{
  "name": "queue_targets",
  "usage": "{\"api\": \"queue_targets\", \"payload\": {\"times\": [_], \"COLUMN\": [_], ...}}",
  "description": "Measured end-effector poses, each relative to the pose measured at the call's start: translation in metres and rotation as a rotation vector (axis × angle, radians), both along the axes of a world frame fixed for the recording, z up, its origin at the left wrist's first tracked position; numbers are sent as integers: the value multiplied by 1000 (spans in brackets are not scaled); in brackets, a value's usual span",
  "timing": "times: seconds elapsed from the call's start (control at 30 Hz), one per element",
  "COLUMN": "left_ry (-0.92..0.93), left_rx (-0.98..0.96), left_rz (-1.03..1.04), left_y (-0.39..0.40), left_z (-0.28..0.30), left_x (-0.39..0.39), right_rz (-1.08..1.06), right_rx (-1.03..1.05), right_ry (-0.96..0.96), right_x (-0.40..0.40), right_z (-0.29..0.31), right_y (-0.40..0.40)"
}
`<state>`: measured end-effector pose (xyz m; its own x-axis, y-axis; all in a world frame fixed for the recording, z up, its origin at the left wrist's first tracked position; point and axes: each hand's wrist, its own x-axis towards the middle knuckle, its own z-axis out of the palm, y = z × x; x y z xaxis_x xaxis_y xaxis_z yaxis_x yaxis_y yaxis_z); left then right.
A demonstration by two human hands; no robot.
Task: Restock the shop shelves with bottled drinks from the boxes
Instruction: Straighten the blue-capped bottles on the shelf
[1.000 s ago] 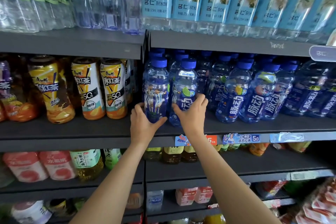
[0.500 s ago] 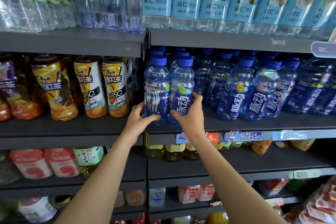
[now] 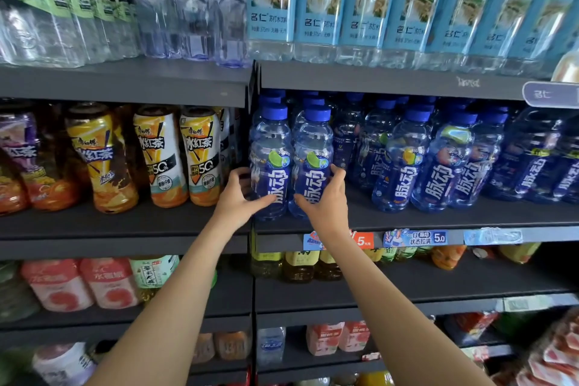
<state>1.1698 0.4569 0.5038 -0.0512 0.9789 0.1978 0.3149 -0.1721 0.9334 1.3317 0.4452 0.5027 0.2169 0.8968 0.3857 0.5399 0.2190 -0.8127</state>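
Currently left hand and right hand each grip a blue bottle; neighbours at three o'clock could topple if nudged.

Two bare forearms enter from bottom edge, no sleeves in view up to frame border. Left hand and right hand both bare: no gloves, no rings, no bracelet or watch at either wrist. Forearms slim, smooth, no visible marks, tattoos or bandages. Nails short, unpainted as far as blur allows. Upper arms, clothing and torso out of view.
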Motion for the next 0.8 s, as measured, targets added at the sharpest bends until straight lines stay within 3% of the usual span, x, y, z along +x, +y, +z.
{"api": "queue_targets", "payload": {"times": [0.13,0.43,0.53,0.63,0.7,0.8], "left_ry": [31,-10,51,186,301,340], "left_rx": [-11,-26,212,555,644,597], "left_rz": [-90,-74,243,430,380,371], "left_y": [-3,-16,-31,-38,-37,-28], "left_z": [2,0,-5,-8,-9,-9], "left_x": [-7,3,20,45,67,97], "right_rz": [-35,-117,-122,-389,-497,-407], "right_rx": [-2,-15,102,270,174,-100], "right_ry": [2,-131,-196,-49,89,87], "right_x": [-7,-17,7,55,89,124], "right_z": [0,-1,7,18,22,12], "right_y": [-3,-5,-8,-5,1,21]}}
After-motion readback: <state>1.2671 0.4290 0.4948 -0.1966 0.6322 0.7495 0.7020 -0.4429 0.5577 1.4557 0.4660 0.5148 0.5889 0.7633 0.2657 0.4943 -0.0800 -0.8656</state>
